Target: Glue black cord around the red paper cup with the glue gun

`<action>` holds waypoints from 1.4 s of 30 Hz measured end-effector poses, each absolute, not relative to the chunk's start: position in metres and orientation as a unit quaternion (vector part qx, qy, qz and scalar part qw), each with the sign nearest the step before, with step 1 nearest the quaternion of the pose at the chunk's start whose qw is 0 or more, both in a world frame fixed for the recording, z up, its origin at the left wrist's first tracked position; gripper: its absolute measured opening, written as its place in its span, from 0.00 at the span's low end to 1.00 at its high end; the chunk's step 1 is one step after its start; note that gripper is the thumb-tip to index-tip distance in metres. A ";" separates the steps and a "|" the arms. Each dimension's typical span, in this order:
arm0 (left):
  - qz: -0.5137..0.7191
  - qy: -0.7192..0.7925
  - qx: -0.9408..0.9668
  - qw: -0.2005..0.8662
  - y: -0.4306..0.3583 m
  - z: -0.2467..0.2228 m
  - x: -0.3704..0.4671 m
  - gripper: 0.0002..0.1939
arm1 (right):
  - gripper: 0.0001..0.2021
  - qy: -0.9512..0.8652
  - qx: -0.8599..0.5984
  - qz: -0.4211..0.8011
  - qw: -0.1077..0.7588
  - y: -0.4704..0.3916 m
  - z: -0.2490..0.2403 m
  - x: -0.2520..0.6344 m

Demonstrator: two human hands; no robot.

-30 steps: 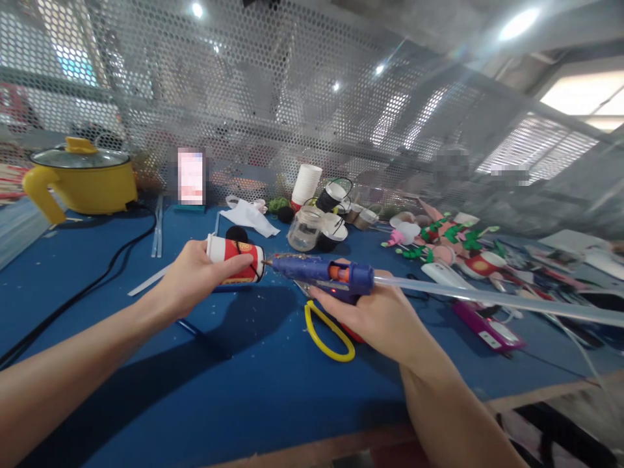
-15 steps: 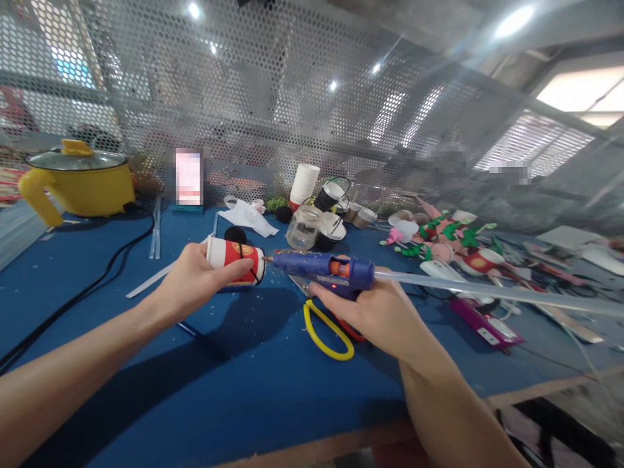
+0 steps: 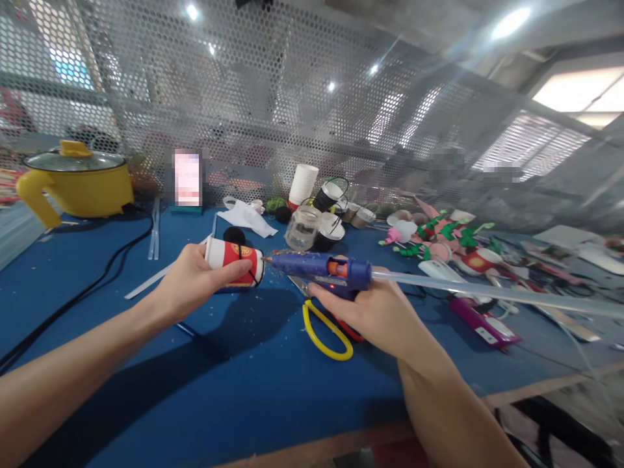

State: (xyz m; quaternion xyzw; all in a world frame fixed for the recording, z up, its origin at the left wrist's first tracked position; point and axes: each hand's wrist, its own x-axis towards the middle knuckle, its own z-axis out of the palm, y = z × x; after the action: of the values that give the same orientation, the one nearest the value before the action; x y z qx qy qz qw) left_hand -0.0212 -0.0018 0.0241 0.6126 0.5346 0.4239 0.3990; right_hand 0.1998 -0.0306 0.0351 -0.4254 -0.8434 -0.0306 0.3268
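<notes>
Wrapped round a red and white paper cup (image 3: 228, 253), my left hand (image 3: 199, 273) holds it on its side above the table. A black cord runs around the cup. My right hand (image 3: 365, 309) grips a blue hot glue gun (image 3: 312, 265), whose nozzle points left and meets or nearly touches the cup's right end. From the gun's back a long clear glue stick (image 3: 468, 286) reaches to the right edge of view. Beneath the gun lie scissors (image 3: 324, 338) with a yellow handle, partly hidden by my right hand. A black pompom (image 3: 234, 236) shows just behind the cup.
A yellow electric pot (image 3: 88, 188) stands at the back left, its black cable crossing the blue table (image 3: 195, 403). Farther back are a glass jar (image 3: 302, 229), stacked paper cups (image 3: 303, 182) and a lit phone (image 3: 188, 179). Craft flowers (image 3: 443, 234) and a purple power strip (image 3: 482, 323) lie right.
The whole view has shifted very slightly. Both hands, the cup and the glue gun keep practically the same positions relative to each other.
</notes>
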 end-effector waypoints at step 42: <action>0.460 0.527 0.515 0.495 -0.003 0.029 -0.017 0.06 | 0.09 -0.844 -0.427 -0.012 0.325 -0.034 0.033 0.200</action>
State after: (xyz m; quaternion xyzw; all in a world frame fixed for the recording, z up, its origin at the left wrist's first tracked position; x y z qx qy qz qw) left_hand -0.0166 -0.0030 0.0285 0.5152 0.5273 0.4603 0.4947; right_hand 0.2004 -0.0337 0.0331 -0.4265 -0.8439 -0.0119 0.3251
